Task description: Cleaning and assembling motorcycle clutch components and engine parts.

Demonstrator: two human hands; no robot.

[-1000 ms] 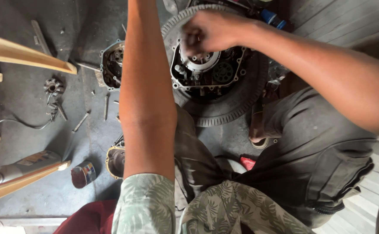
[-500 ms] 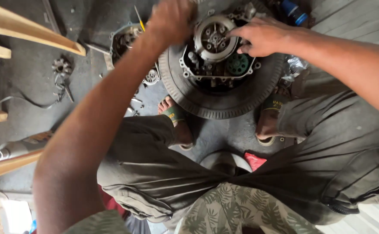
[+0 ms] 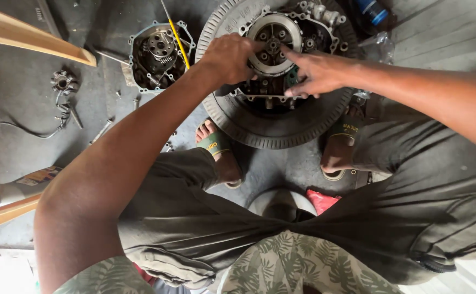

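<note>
- Both hands sit on the clutch (image 3: 273, 43), a round silver disc with dark holes, seated in the engine (image 3: 303, 32).
- Left hand (image 3: 230, 57) is curled over the clutch's left edge, knuckles up; its fingertips are hidden under the hand, so I cannot tell how tightly it grips.
- Right hand (image 3: 317, 71) has its fingers spread, the index tip touching the clutch centre and the others lying across the casing just below.
- Engine rests inside a tyre (image 3: 281, 128) lying flat on the grey floor (image 3: 26, 103).
- 2 sandalled feet are planted against the tyre's near edge, 1 at each side.
- Second casing (image 3: 156, 54) with gears showing lies just left of the tyre, a yellow rod (image 3: 175, 35) across it.
- Small metal part (image 3: 63, 81) and loose bolts lie further left, near a wire.
- Blue bottle (image 3: 371, 11) lies beyond the tyre.
- Wooden bars (image 3: 31, 41) cross the left edge.
</note>
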